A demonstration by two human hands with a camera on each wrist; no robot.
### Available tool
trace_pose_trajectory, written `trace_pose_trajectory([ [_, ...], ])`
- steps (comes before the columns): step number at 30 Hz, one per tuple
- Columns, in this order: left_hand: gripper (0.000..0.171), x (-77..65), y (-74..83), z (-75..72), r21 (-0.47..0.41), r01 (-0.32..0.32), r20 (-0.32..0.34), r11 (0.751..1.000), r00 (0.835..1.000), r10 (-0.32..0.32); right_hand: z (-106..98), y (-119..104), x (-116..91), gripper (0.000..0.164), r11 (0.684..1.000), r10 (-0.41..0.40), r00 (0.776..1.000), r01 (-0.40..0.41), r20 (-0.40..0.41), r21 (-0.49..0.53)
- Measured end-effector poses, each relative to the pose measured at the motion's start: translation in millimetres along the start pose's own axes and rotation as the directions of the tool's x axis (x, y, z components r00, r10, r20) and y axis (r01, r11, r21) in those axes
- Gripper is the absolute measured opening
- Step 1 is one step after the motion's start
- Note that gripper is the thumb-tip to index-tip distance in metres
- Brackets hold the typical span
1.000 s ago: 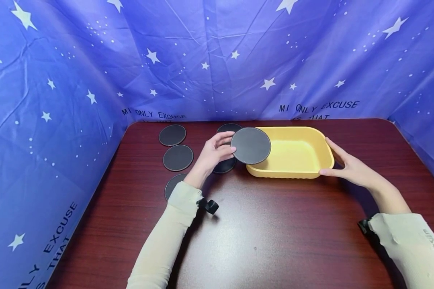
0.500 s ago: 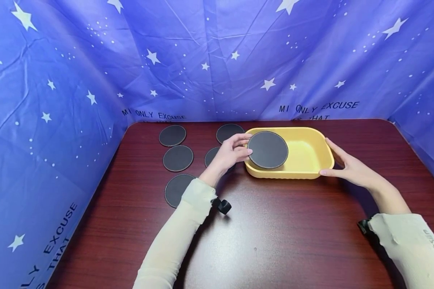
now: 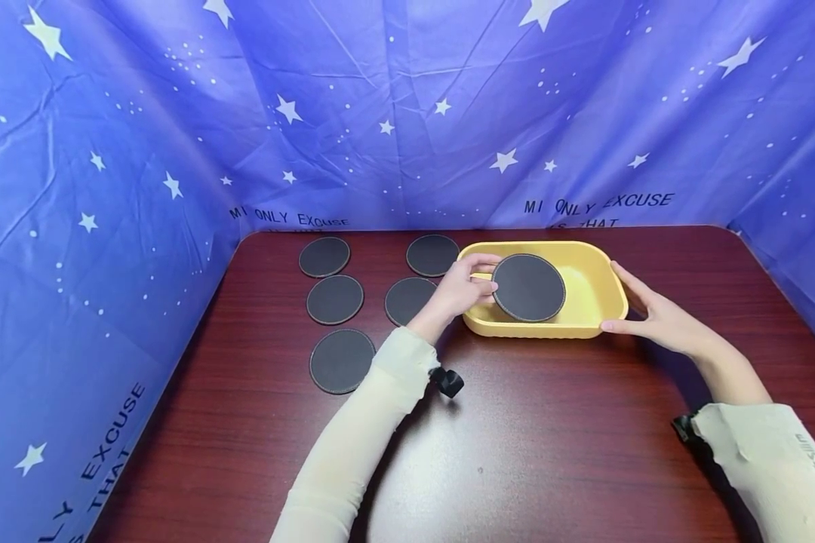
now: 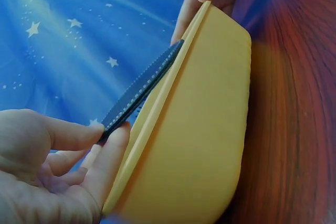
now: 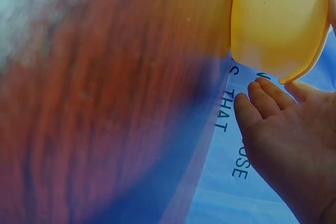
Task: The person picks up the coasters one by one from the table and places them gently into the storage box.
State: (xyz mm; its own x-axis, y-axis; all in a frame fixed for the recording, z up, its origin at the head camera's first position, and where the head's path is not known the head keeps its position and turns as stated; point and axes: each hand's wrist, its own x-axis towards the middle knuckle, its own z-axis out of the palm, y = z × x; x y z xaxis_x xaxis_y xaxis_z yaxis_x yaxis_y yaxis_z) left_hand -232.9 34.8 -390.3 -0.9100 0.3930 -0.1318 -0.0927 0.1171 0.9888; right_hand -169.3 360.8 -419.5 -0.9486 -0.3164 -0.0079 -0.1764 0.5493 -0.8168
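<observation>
My left hand (image 3: 456, 292) pinches a round black coaster (image 3: 530, 288) with a stitched rim by its left edge. In the left wrist view the coaster is tilted between thumb and fingers, against or just over the rim of a yellow rectangular tub (image 4: 194, 124). From the head view it covers the middle of the tub, and the floor beneath it is hidden. My right hand (image 3: 672, 324) holds the tub's right end, thumb at the near corner and fingers along the far side. The right wrist view shows several of its fingers (image 5: 268, 100) loose below the tub.
Several more black coasters lie flat on the dark red wooden table (image 3: 550, 437) left of the tub. One coaster (image 3: 342, 362) is nearest, beside the left sleeve; another coaster (image 3: 410, 302) is partly behind the left hand. A blue star-patterned curtain (image 3: 407, 113) encloses the back and sides.
My left hand has carried the coaster rightward from the tub's left end to over its middle, uncovering coasters on the table. The right hand and the tub stay in place.
</observation>
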Motion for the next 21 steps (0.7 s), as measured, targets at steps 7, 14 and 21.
trace_pose_trajectory([
  [7,0.046,10.8,4.4,18.9,0.087,0.018,-0.015,0.996,1.0,-0.016,1,0,0,0.101,1.0,-0.01,1.0,0.01,-0.001,0.011],
  [14,0.044,15.4,2.3,34.7,0.156,0.016,-0.013,0.988,1.0,-0.014,0,0,-1,0.101,0.999,-0.037,0.999,0.037,0.003,0.017],
  [21,0.042,20.9,-2.7,43.4,0.155,0.039,-0.021,0.987,0.999,-0.036,1,0,-2,0.101,0.999,-0.045,0.999,0.045,-0.005,0.017],
])
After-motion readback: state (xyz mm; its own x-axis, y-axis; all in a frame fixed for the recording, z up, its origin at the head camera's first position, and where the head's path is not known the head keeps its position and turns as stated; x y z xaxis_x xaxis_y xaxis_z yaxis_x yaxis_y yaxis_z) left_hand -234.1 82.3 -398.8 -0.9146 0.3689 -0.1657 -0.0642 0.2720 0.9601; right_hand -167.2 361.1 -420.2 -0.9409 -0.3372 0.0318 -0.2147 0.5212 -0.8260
